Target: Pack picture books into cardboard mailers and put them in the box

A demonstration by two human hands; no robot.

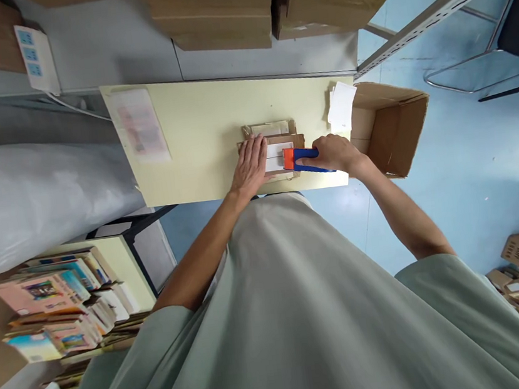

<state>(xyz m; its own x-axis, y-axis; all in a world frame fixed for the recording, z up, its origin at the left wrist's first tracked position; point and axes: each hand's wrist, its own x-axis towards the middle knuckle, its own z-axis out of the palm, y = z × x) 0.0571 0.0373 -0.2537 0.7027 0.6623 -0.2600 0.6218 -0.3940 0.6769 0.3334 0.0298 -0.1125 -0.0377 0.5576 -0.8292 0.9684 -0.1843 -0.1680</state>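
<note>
On the table in front of me lies a small open-looking cardboard box with white surfaces showing at its middle. My left hand lies flat over the left part of this box, its fingers stretched out and close together. My right hand is closed around a blue and orange tape dispenser. The orange end rests over the right side of the box, touching or just above it. Another taped piece of cardboard packaging sits just beyond, partly covered by the nearer box.
White paper slips lie at the table's right end, beside a larger open carton. A printed sheet is at the left. Cartons and a power strip stand behind. Books fill a lower-left shelf.
</note>
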